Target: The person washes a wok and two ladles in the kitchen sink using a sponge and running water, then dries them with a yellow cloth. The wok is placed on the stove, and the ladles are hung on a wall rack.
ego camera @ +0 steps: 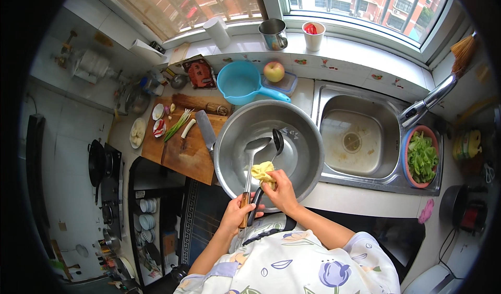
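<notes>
Over the near rim of a large metal basin [221, 153], my left hand [238, 212] grips the handles of two utensils. One is a metal wok spatula or ladle [257, 144] with a wooden handle; the other is a ladle with a dark bowl [278, 140] and a black handle. Their heads lie inside the basin, which seems to hold some clear water. My right hand [280, 190] pinches a crumpled yellow cloth [263, 171] against the utensils' shafts, just above the black handle.
Left of the basin, a wooden cutting board [184, 153] bears a cleaver [206, 129], green onions [178, 125] and small dishes. Behind stand a blue plastic dipper [239, 83] and an apple [274, 71]. At right are a steel sink [352, 137], faucet [428, 100] and a bowl of lettuce [422, 157].
</notes>
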Motion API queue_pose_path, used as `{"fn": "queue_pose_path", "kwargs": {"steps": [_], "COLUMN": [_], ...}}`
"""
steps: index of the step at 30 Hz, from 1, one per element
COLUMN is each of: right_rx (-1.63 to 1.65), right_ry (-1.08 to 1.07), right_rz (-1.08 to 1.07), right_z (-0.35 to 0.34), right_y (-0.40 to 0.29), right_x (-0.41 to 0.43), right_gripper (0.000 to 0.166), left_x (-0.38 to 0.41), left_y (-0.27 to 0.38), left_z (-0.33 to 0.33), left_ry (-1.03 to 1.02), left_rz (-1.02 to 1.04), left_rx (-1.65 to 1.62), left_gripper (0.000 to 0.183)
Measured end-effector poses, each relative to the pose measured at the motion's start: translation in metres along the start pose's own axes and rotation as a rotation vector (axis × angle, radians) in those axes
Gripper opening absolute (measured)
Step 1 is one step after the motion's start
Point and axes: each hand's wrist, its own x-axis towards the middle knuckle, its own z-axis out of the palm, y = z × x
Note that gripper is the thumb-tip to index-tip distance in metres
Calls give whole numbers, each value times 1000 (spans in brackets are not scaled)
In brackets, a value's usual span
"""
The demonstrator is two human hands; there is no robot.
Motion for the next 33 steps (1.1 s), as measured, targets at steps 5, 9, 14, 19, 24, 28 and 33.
{"fn": "queue_pose_path", "kwargs": {"steps": [5,9,14,19,24,28,33], "right_rx": [-44,-143,-328,-343,-259,-472,-633], "right_ry": [-68,-143,-92,-20,155,72,133], "right_rz": [-80,-222,-267,-182,-88,-17,-403], "right_z": [1,4,3,13,19,-17,-44], "right_y": [-6,15,38,39,60,79,25], "right_x": [4,17,58,87,112,136,109], "right_gripper": [25,25,25,17,16,22,24], "left_x": [0,1,-7,-6,-4,-13,-31], "left_y": [-4,-8,-2,2,5,8,11], "left_z": [-2,-7,-5,-12,-19,-25,-25], "left_ry": [7,4,-29,-49,-75,-114,-157], "left_rz": [11,6,-13,-12,10,-17,24], "left_rx": [19,-72,-138,-220,-231,-257,-391], "left_gripper": [35,30,33,37,36,36,38]}}
